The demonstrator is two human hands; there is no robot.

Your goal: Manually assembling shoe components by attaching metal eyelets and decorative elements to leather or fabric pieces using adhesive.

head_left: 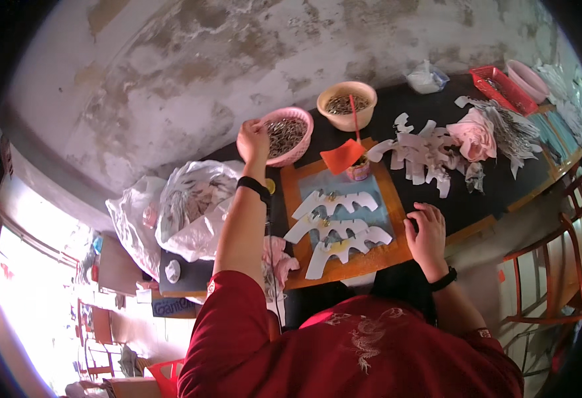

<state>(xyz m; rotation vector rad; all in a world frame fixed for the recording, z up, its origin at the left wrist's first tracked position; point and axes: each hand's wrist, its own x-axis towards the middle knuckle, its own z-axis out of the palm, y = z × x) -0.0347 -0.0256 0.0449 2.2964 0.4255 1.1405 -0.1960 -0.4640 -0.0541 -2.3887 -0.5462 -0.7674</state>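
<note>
My left hand (254, 140) is at the left rim of a pink basket (308, 136) filled with small metal pieces (286, 136). Its fingers are curled together; whatever they may hold is too small to make out. Resting by the right edge of a wood-framed board (397, 229), my right hand (427, 233) is open, fingers spread. On the board lie three white scalloped pieces, the upper (362, 201), middle (299, 229) and lower (317, 263), with small shiny bits on them. A small jar (358, 172) with a red stick stands at the board's top, beside an orange sheet (341, 157).
A cream bowl (364, 121) of metal pieces stands behind. White cut pieces (423, 149) and a pink cloth (471, 134) are heaped at right, near a red tray (523, 99). Plastic bags (198, 232) sit at left. A wooden chair (549, 285) stands right of the table.
</note>
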